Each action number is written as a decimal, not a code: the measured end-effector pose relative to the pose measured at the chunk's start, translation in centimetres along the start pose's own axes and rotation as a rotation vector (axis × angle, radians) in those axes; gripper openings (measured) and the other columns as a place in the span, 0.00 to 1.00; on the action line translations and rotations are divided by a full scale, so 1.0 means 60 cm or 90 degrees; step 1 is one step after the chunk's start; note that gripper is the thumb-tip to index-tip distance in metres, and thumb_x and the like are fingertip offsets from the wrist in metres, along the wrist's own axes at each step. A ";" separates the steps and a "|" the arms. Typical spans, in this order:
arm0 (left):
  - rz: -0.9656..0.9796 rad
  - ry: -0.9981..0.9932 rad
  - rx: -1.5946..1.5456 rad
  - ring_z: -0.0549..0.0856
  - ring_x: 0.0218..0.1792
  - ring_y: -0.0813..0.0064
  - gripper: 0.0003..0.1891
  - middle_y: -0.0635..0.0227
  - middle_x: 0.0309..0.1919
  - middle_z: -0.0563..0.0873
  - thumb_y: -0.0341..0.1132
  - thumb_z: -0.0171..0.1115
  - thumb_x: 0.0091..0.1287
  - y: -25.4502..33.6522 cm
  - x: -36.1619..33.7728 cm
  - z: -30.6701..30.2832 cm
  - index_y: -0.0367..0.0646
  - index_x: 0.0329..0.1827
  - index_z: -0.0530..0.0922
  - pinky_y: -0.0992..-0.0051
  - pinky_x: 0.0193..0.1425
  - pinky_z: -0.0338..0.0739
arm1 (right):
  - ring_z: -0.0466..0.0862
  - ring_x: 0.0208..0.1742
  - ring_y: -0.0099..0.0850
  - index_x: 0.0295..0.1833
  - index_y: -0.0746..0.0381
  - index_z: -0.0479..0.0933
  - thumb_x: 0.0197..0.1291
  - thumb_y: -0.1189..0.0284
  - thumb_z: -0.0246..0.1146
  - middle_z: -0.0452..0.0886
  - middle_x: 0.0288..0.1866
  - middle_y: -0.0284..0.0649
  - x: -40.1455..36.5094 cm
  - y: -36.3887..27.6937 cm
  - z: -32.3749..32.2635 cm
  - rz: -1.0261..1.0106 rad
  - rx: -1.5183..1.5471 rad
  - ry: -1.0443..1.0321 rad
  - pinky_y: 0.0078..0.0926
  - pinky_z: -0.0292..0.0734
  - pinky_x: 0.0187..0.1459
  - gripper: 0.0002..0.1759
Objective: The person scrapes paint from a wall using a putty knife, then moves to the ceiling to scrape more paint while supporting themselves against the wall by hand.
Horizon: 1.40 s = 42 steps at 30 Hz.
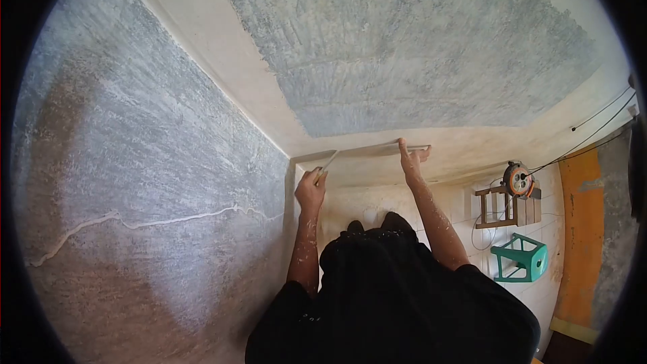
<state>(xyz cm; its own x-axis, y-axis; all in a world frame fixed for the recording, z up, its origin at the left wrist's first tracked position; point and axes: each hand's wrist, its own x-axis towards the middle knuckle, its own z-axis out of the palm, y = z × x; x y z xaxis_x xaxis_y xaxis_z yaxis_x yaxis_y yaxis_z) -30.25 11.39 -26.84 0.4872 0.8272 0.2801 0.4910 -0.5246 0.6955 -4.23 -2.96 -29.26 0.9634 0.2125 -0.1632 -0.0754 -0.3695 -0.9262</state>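
Observation:
My left hand (pixel 311 190) is closed around a thin, light-coloured tool (pixel 329 160), whose far end reaches up to a long narrow strip or edge (pixel 369 150) near the wall corner. Farther right, my right hand (pixel 412 160) rests at the right part of that strip, with its thumb up and other fingers stretched sideways. Whether it grips the strip is hard to tell. Pale flecks cover both forearms. Ahead is a wall with a grey-blue rough patch (pixel 418 47) bordered by off-white.
On the left is a grey wall (pixel 162 128) with a whitish crack line (pixel 182 220). To the right are a cable reel (pixel 518 179) on a wooden stool or chair (pixel 495 207), a green plastic stool (pixel 522 257), hanging cables and an orange panel (pixel 582 229).

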 end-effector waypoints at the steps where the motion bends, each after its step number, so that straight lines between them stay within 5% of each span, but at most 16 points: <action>1: -0.003 -0.005 0.004 0.84 0.32 0.56 0.12 0.59 0.32 0.83 0.39 0.67 0.62 0.007 -0.006 0.005 0.45 0.46 0.83 0.64 0.35 0.77 | 0.39 0.76 0.53 0.72 0.79 0.26 0.49 0.36 0.67 0.30 0.74 0.66 -0.004 0.005 0.001 0.001 -0.006 -0.002 0.45 0.45 0.74 0.75; 10: 0.008 0.048 -0.074 0.84 0.34 0.57 0.12 0.59 0.32 0.83 0.41 0.65 0.64 0.006 -0.016 0.016 0.45 0.46 0.83 0.65 0.35 0.77 | 0.37 0.77 0.54 0.72 0.79 0.26 0.51 0.36 0.65 0.30 0.75 0.67 -0.005 0.006 0.015 -0.009 0.004 0.022 0.46 0.45 0.75 0.73; 28: -0.026 -0.038 -0.010 0.83 0.36 0.51 0.14 0.56 0.35 0.83 0.42 0.65 0.64 -0.038 -0.008 -0.034 0.46 0.48 0.83 0.62 0.38 0.77 | 0.40 0.74 0.60 0.71 0.81 0.25 0.51 0.38 0.66 0.32 0.72 0.74 -0.008 0.007 0.013 -0.052 0.023 0.036 0.51 0.46 0.73 0.73; 42: -0.015 -0.065 0.002 0.84 0.38 0.55 0.14 0.60 0.37 0.84 0.41 0.66 0.63 -0.026 0.001 -0.037 0.45 0.48 0.82 0.64 0.40 0.78 | 0.37 0.77 0.55 0.72 0.79 0.28 0.53 0.37 0.64 0.33 0.75 0.68 -0.018 0.014 0.026 -0.044 0.014 0.058 0.49 0.42 0.75 0.71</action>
<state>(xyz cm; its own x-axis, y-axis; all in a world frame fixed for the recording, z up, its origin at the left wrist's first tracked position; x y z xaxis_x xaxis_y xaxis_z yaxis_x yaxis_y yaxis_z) -32.60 12.70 -26.47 0.5466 0.8144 0.1951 0.5047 -0.5063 0.6993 -5.77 -2.10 -30.39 0.9858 0.1533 -0.0679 -0.0125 -0.3367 -0.9415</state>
